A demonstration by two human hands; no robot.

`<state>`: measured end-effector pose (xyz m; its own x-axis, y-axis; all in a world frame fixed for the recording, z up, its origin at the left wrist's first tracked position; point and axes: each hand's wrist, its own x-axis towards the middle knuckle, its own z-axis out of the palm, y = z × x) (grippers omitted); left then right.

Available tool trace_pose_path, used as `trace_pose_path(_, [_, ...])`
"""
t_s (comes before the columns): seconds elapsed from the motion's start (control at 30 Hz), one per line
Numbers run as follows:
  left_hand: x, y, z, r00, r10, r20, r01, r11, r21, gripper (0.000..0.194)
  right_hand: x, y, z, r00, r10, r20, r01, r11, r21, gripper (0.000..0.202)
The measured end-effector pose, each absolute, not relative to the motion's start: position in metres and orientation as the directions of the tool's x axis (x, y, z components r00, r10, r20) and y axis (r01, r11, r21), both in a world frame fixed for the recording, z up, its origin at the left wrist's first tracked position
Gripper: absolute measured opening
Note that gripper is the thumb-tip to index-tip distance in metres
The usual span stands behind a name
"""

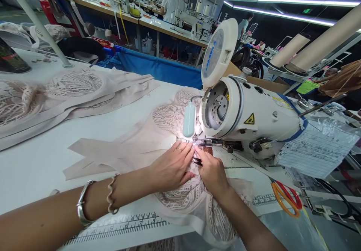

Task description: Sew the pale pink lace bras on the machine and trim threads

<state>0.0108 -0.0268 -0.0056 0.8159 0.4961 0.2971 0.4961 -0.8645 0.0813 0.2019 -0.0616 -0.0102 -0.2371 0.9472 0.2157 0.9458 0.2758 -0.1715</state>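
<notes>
A pale pink lace garment lies under the head of a white sewing machine, lit by a small lamp. My left hand rests flat on the cloth, fingers stretched toward the needle area. Close beside it, my right hand is closed around a small black tool, with its fingertips touching the cloth by the presser foot. What kind of tool it is cannot be made out. The needle is lost in the glare. More of the lace cloth hangs toward me under both hands.
Another pile of lace pieces lies at the left of the white table. Printed ruler markings run along the front edge. Scissors with orange and red handles lie at right. Behind are a blue cloth bin and a person.
</notes>
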Motion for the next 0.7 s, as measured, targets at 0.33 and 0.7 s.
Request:
trace_pose_path(0.33, [0.010,-0.026,-0.003,0.866,0.389,0.314,0.424,-0.904,-0.048,0.046,0.203,-0.061,0.004,-0.188,0.961,0.203,0.934,0.239,-0.266,0.045])
trace_pose_path(0.7, [0.002,-0.014,-0.006,0.875,0.335,0.348,0.264,-0.935,0.235,0.030,0.212,-0.058,0.009,-0.289,0.939,0.188,0.900,0.333,-0.281,0.052])
